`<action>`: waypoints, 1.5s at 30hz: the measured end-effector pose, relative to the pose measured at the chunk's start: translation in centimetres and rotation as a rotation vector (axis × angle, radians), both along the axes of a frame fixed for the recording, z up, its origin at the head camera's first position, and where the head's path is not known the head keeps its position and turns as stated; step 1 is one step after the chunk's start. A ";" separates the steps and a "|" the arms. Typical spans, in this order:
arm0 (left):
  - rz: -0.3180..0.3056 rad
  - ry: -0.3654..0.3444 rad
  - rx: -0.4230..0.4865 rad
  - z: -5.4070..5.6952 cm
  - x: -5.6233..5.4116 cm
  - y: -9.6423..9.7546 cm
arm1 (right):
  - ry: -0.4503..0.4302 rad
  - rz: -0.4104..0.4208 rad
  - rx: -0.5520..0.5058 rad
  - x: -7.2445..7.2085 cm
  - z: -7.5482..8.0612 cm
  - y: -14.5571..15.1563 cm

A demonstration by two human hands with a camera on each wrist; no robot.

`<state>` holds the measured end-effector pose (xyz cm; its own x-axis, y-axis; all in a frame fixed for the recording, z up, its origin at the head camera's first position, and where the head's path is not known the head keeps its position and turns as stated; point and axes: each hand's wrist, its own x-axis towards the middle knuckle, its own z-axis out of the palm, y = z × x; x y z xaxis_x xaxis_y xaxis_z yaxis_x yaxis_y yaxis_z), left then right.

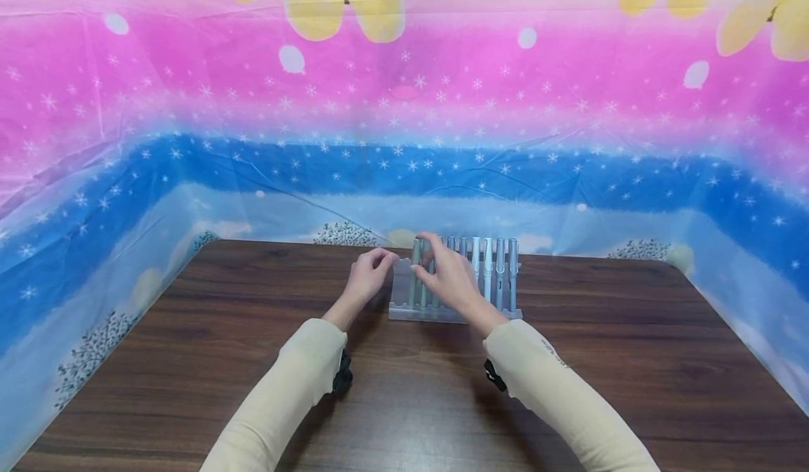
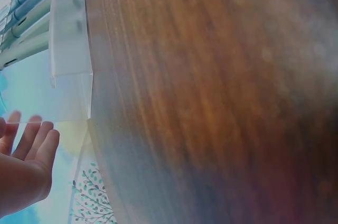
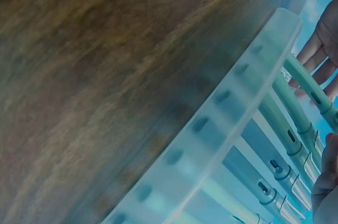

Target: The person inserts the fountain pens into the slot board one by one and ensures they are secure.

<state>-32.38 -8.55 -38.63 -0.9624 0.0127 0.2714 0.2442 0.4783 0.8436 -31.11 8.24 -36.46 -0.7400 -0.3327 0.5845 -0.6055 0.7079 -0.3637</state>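
A clear plastic pen rack [image 1: 401, 286] stands on the table with a row of pens [image 1: 488, 268] leaning upright in it. At its left edge, my left hand [image 1: 365, 277] pinches the clear back panel, thumb in front and fingers behind; the left wrist view shows those fingers through the panel. My right hand [image 1: 450, 275] is in front of the row and grips the upper part of the leftmost green pen [image 1: 413, 289]. That pen's lower end sits in the rack's front ledge [image 3: 203, 145]. My right palm hides several pens behind it.
The brown wooden table [image 1: 404, 402] reaches well to both sides of the rack. Behind it hangs a patterned cloth [image 1: 404, 170] in pink and blue, close to the table's back edge. Beside the green pens stand blue and white ones.
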 end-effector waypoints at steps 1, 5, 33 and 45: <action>-0.001 -0.002 0.000 0.0 0.0 0.0 | -0.009 -0.007 0.008 0.0 0.0 0.0; -0.012 0.003 0.001 0.0 0.1 0.0 | -0.059 -0.045 0.024 -0.1 0.0 0.1; -0.024 0.026 0.014 0.0 0.2 0.0 | -0.213 -0.186 0.125 -0.4 0.9 -1.5; -0.016 0.020 0.023 0.0 0.2 -0.1 | -0.150 -0.149 0.047 -0.5 1.2 -0.7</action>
<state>-32.22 -8.61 -38.60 -0.9566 0.0219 0.2906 0.2684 0.4546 0.8493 -31.58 7.54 -35.25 -0.8605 -0.2377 0.4505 -0.4348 0.8036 -0.4064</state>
